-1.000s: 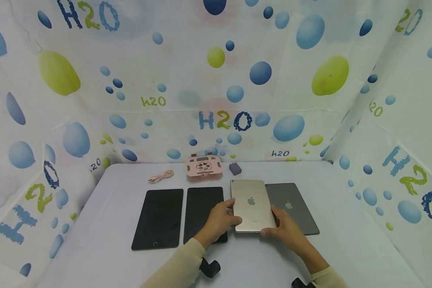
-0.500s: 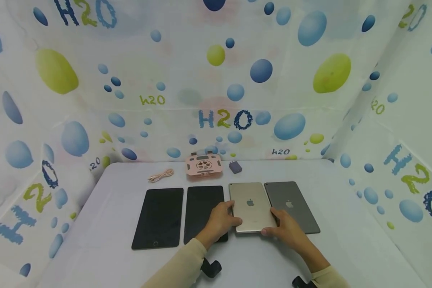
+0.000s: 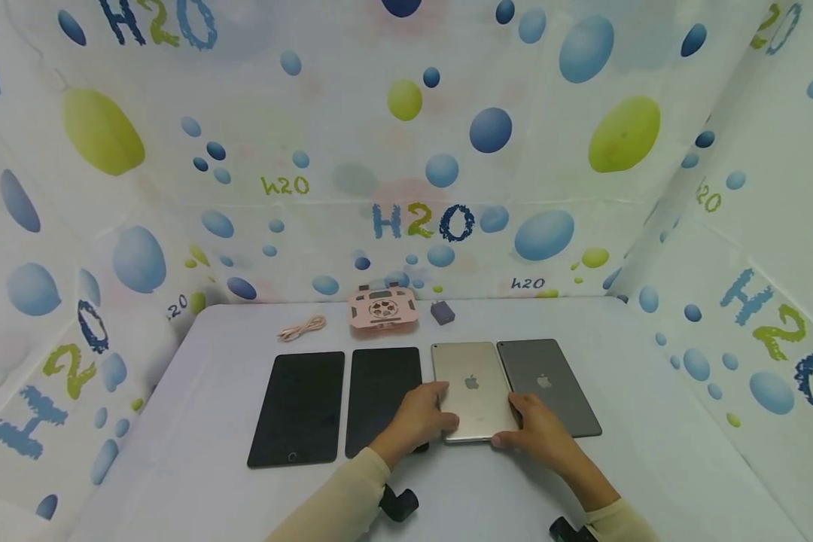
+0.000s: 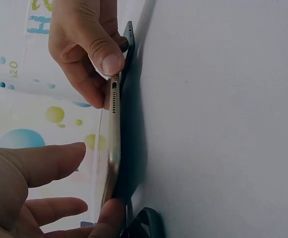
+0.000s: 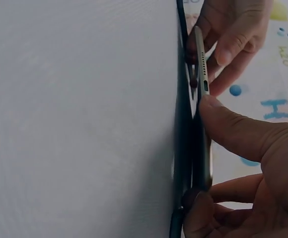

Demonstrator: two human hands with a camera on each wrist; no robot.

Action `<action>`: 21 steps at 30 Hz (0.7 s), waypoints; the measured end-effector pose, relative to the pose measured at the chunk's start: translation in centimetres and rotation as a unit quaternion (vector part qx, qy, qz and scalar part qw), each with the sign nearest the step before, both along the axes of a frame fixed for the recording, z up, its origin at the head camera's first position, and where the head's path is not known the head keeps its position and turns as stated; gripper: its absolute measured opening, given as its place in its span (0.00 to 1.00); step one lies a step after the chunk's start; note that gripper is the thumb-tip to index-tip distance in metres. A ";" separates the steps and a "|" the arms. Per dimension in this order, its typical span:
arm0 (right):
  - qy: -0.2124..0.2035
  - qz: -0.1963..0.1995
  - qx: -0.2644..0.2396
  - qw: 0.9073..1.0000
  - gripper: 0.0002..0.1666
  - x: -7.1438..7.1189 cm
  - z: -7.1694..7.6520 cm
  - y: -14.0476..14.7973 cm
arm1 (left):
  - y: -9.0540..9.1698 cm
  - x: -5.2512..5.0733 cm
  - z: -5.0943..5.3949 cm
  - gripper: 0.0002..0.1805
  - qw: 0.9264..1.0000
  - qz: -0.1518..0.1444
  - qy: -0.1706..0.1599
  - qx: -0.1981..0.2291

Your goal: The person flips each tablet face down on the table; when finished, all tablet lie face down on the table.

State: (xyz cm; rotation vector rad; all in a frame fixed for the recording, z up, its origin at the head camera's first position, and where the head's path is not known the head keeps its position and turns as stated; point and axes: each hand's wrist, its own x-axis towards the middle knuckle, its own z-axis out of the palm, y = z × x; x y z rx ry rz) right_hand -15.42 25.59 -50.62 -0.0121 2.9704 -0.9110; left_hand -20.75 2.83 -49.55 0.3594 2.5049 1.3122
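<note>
A gold tablet (image 3: pixel 472 399) lies back up in front of me, its front edge slightly off the table in the wrist views. My left hand (image 3: pixel 416 421) is at its left edge, a fingertip (image 4: pixel 111 213) under the rim and the thumb (image 4: pixel 67 157) held apart from it. At the front right corner my right hand (image 3: pixel 542 433) grips the tablet, with the thumb (image 5: pixel 213 106) against the port edge and fingers under the right side. A grey tablet (image 3: pixel 549 380) lies back up close on the right. Two black-screened tablets (image 3: pixel 298 406) (image 3: pixel 382 391) lie to the left.
Behind the tablets sit a coiled pink cable (image 3: pixel 302 327), a pink case with a film-reel design (image 3: pixel 382 309) and a dark charger plug (image 3: pixel 442 312). Patterned curtains (image 3: pixel 406 150) enclose the white table (image 3: pixel 196 421) at the back and both sides.
The gold tablet has come down from a more raised position overlapping the grey one, and now lies lower, beside it. Both hands have stayed at its edges.
</note>
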 end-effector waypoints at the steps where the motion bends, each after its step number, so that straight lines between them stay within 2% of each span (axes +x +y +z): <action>1: -0.002 -0.002 0.006 1.000 0.56 0.0 0.1 0.0 | 0.0 0.1 0.1 0.37 1.000 -0.001 -0.002 -0.002; 7: 0.005 0.000 0.035 0.999 0.55 0.2 0.4 -0.3 | 0.1 0.4 0.4 0.36 1.000 -0.006 -0.004 -0.006; 13: 0.012 0.000 0.033 0.999 0.54 0.4 -0.1 -0.4 | -0.1 1.1 0.6 0.36 1.000 -0.019 -0.005 -0.010; 21: 0.009 0.002 0.042 0.999 0.52 0.5 0.0 -0.5 | -0.6 1.7 0.7 0.34 0.999 -0.032 0.000 0.015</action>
